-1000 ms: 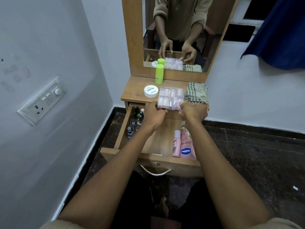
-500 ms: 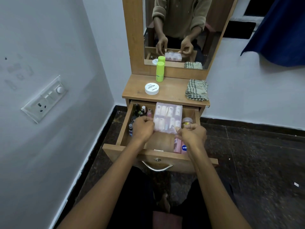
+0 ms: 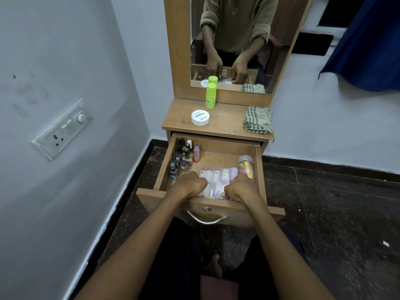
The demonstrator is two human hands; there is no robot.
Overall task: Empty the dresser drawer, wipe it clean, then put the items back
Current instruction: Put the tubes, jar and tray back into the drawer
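both arms reach forward; left hand (image 3: 190,184) and right hand (image 3: 240,188) seemingly curled.

Drawer (image 3: 258,165) pulled wide open, wood. Clear pink case (image 3: 216,180) lies flat at its front, little bottles (image 3: 183,155) bunched back-left, yellow can (image 3: 246,167) on the right.

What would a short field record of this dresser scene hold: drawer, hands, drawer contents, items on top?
drawer: pulled open
left hand: holds clear case in drawer
right hand: holds the case's other end
drawer left: small bottles
drawer right: yellow can
top: green bottle, white jar, checked cloth
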